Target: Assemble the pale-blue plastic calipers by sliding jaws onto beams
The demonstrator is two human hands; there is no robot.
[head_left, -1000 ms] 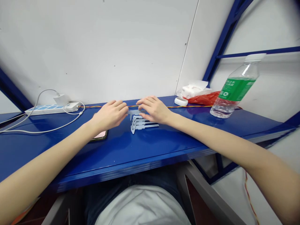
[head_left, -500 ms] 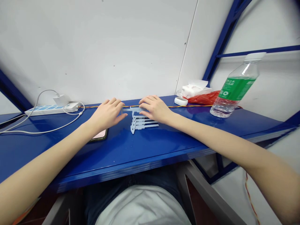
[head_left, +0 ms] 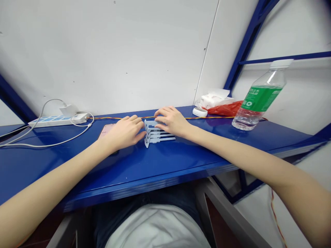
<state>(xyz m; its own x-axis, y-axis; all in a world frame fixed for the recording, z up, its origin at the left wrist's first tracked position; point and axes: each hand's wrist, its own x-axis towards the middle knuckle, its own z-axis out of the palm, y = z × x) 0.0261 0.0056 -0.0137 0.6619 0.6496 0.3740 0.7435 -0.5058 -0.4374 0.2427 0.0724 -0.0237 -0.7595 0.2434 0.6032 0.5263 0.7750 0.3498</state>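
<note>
Several pale grey-blue vernier calipers [head_left: 160, 140] lie side by side on the blue table, jaws to the left. The farthest caliper [head_left: 150, 124] is slid nearly closed. My right hand [head_left: 172, 121] holds its right part, fingers behind and thumb in front, hiding much of the beam. My left hand [head_left: 128, 131] is at the jaw end, thumb and fingers apart, the fingertips close to or touching the jaws; I see nothing held in it. Under my left wrist lies a phone [head_left: 106, 129] with a pink screen, partly hidden.
A power strip [head_left: 57, 119] with a charger and white cable [head_left: 51, 146] occupies the left. At right stand a tilted-looking water bottle [head_left: 261, 98], a red bag [head_left: 224, 109], tissues [head_left: 213, 100] and a small white device [head_left: 199, 112]. A thin red-yellow wire runs along the back.
The farthest caliper was extended to the left and is now slid in, level with the others' jaws. My left hand moved right and slightly nearer, uncovering the phone's upper part.
</note>
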